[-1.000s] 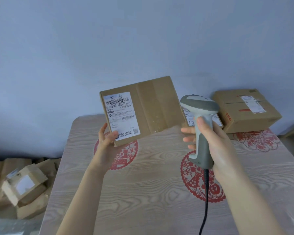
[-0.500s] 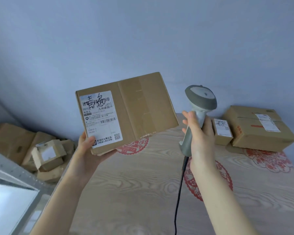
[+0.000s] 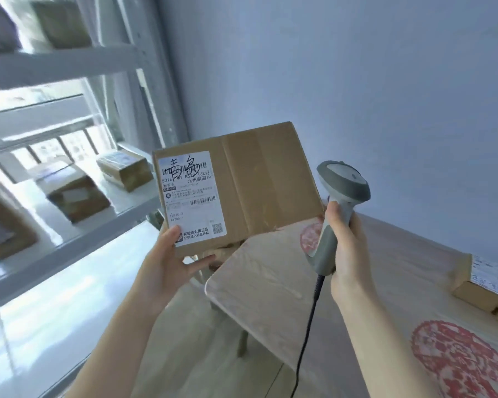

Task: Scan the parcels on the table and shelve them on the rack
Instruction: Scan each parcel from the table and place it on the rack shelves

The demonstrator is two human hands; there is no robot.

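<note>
My left hand [image 3: 170, 262] holds a flat cardboard parcel [image 3: 265, 182] by its lower left corner, thumb on the white shipping label [image 3: 190, 196], label side facing me. My right hand [image 3: 347, 248] grips the handle of a grey barcode scanner [image 3: 341, 193], whose head points up beside the parcel's right edge. The scanner's black cable hangs down below my right hand. The parcel is lifted off the wooden table [image 3: 270, 288], between it and the white rack [image 3: 69, 219] on the left.
Several cardboard boxes [image 3: 75, 193] lie on the rack's middle shelf, and more on the shelf above. A small labelled box [image 3: 477, 285] rests on the table at the right edge. Red paper-cut patterns mark the tabletop. A blue wall stands behind.
The view has swung left, bringing the rack into sight. The parcel and scanner have moved left with my hands, away from the boxes on the table.
</note>
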